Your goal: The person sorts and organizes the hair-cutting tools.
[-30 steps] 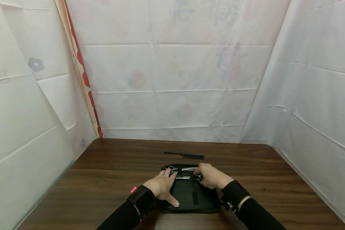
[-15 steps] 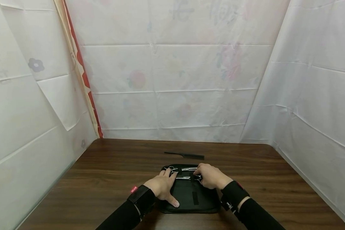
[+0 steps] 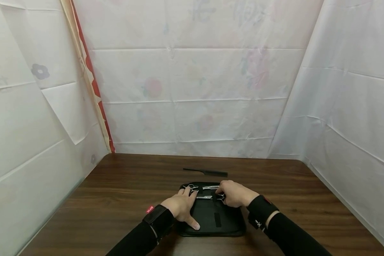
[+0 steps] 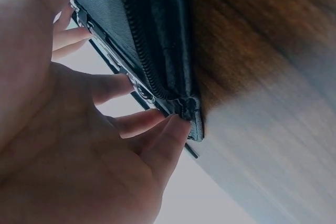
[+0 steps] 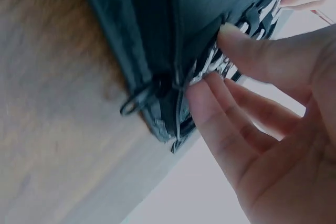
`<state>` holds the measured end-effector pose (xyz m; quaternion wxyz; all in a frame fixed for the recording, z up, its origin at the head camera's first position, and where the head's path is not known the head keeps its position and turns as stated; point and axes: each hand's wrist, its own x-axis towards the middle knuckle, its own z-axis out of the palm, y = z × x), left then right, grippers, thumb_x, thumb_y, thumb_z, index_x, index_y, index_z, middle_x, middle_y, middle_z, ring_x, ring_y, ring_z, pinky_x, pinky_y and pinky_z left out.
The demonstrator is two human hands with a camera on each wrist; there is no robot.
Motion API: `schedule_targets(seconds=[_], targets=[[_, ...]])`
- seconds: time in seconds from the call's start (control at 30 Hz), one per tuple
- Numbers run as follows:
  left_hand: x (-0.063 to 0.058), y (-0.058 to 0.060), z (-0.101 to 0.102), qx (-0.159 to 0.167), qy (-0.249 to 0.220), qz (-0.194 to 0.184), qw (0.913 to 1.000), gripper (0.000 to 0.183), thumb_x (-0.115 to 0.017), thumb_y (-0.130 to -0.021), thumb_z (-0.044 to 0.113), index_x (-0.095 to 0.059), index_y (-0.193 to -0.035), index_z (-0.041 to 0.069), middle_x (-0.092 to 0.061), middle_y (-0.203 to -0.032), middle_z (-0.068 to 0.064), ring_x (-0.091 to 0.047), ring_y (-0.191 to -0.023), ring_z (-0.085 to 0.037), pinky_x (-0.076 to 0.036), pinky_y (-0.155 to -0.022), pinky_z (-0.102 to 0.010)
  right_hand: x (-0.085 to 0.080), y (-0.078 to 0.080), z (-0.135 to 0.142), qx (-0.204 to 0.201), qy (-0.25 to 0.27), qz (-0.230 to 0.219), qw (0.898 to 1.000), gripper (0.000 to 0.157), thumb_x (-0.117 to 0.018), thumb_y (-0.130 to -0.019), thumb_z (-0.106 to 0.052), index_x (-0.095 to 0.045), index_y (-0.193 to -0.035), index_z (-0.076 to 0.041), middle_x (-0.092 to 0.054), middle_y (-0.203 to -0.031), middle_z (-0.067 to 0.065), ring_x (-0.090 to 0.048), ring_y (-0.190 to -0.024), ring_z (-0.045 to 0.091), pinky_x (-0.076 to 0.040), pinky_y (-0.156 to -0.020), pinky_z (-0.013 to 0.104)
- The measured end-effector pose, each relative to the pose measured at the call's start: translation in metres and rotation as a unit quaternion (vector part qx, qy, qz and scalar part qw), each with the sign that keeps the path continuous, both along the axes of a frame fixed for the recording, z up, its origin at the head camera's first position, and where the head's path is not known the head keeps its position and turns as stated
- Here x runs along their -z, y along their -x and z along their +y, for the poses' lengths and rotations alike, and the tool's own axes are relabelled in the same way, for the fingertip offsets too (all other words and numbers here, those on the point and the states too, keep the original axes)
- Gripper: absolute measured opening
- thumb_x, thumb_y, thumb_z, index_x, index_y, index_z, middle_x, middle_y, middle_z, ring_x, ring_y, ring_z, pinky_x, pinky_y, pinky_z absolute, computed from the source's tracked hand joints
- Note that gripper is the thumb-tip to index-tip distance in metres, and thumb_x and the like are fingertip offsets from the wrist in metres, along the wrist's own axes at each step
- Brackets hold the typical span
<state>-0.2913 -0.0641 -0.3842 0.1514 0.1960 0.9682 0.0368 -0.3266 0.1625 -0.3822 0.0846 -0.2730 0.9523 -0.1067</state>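
A black zip case (image 3: 204, 222) lies spread out on the table, with silver scissors (image 3: 205, 197) strapped near its far side. A second silver pair of scissors (image 3: 210, 187) lies just beyond, partly covered. My left hand (image 3: 180, 207) rests on the left part of the case, fingers extended over finger rings at the far left corner and thumb on the black surface. At the right, my right hand (image 3: 235, 193) has its fingers curled at the handle of the nearer scissors, beside a black strap. In the right wrist view, thumb and fingers (image 5: 210, 103) sit around the silver handles.
A black tail comb (image 3: 215, 174) lies on the brown wooden table (image 3: 131, 188) beyond the case. White printed sheets (image 3: 192, 78) hang at the back and both sides. A zipper pull (image 5: 137, 98) sticks out at the case's edge.
My right forearm and wristband have swung slightly to the right, while the right fingers stay at the scissors handle. The left hand and case look the same.
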Motion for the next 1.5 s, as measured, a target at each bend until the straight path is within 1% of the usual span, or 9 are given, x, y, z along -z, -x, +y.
schedule_targets(seconds=[0.17,0.27,0.47,0.53,0.73,1.0,1.17,1.33,1.5], targets=[[-0.001,0.000,0.000,-0.004,-0.005,0.000,1.0000,0.116,-0.085,-0.069,0.065,-0.036,-0.158,0.010,-0.026,-0.163,-0.019,-0.028,-0.149,-0.036,-0.035,-0.114,-0.049,-0.009,0.001,-0.003,0.001,-0.023,-0.013,1.000,0.037,-0.074,-0.086,0.006,-0.073,-0.121,-0.005,-0.065,-0.117,0.007,-0.063,-0.114,0.028,-0.053,-0.094,0.042],[0.000,0.000,0.000,-0.005,-0.004,0.002,1.0000,0.115,-0.085,-0.068,0.065,-0.036,-0.158,0.010,-0.027,-0.163,-0.019,-0.029,-0.149,-0.035,-0.037,-0.113,-0.049,-0.012,0.003,-0.005,0.002,-0.028,-0.021,0.999,0.034,-0.072,-0.088,0.005,-0.073,-0.121,-0.005,-0.066,-0.118,0.008,-0.064,-0.113,0.027,-0.054,-0.090,0.040],[0.000,0.001,0.001,-0.005,-0.001,0.003,1.0000,0.116,-0.086,-0.067,0.065,-0.037,-0.157,0.010,-0.027,-0.162,-0.019,-0.030,-0.148,-0.036,-0.036,-0.114,-0.049,-0.013,0.010,-0.003,0.000,0.000,-0.019,1.000,0.025,-0.071,-0.090,0.004,-0.075,-0.114,-0.006,-0.070,-0.112,0.007,-0.067,-0.105,0.026,-0.056,-0.084,0.039],[0.000,0.001,0.001,-0.006,0.001,0.001,1.0000,0.116,-0.086,-0.067,0.065,-0.037,-0.157,0.010,-0.027,-0.162,-0.019,-0.029,-0.148,-0.036,-0.036,-0.114,-0.048,-0.013,0.014,0.000,-0.008,0.011,-0.003,1.000,0.023,-0.070,-0.091,0.004,-0.075,-0.112,-0.005,-0.070,-0.110,0.009,-0.067,-0.103,0.027,-0.056,-0.084,0.042],[0.001,0.001,0.001,-0.010,0.007,-0.003,0.9999,0.116,-0.085,-0.068,0.065,-0.036,-0.158,0.012,-0.026,-0.163,-0.017,-0.029,-0.149,-0.035,-0.036,-0.114,-0.048,-0.014,0.026,0.009,-0.017,0.034,0.056,0.998,0.025,-0.066,-0.095,0.003,-0.071,-0.119,0.001,-0.066,-0.113,0.014,-0.065,-0.106,0.032,-0.054,-0.087,0.045],[0.000,-0.001,0.002,-0.005,0.000,0.001,1.0000,0.115,-0.086,-0.068,0.064,-0.036,-0.157,0.011,-0.026,-0.163,-0.018,-0.029,-0.148,-0.036,-0.037,-0.113,-0.048,-0.006,0.044,0.017,0.021,0.052,0.100,0.993,0.032,-0.068,-0.096,-0.005,-0.066,-0.127,0.004,-0.063,-0.118,0.017,-0.062,-0.107,0.035,-0.053,-0.088,0.047],[-0.001,-0.001,0.002,-0.007,-0.001,0.002,1.0000,0.115,-0.087,-0.068,0.063,-0.037,-0.157,0.010,-0.026,-0.163,-0.018,-0.029,-0.148,-0.036,-0.037,-0.113,-0.048,-0.006,0.050,0.015,0.009,0.049,0.131,0.990,0.032,-0.068,-0.095,-0.004,-0.067,-0.125,0.005,-0.063,-0.119,0.019,-0.061,-0.110,0.037,-0.053,-0.089,0.048],[-0.002,-0.001,0.002,-0.005,-0.005,-0.001,1.0000,0.115,-0.087,-0.068,0.063,-0.036,-0.157,0.011,-0.026,-0.162,-0.018,-0.029,-0.148,-0.036,-0.036,-0.114,-0.048,-0.005,0.057,0.011,0.031,0.043,0.130,0.990,0.035,-0.066,-0.096,-0.005,-0.065,-0.129,0.004,-0.061,-0.126,0.019,-0.059,-0.117,0.037,-0.052,-0.093,0.050],[-0.001,0.000,0.002,-0.009,-0.007,0.000,0.9999,0.115,-0.087,-0.067,0.063,-0.037,-0.157,0.011,-0.028,-0.161,-0.018,-0.030,-0.147,-0.035,-0.038,-0.112,-0.049,0.005,0.067,0.007,0.045,0.032,0.128,0.990,0.037,-0.067,-0.096,-0.005,-0.064,-0.131,0.003,-0.061,-0.126,0.019,-0.059,-0.118,0.037,-0.053,-0.091,0.049]])
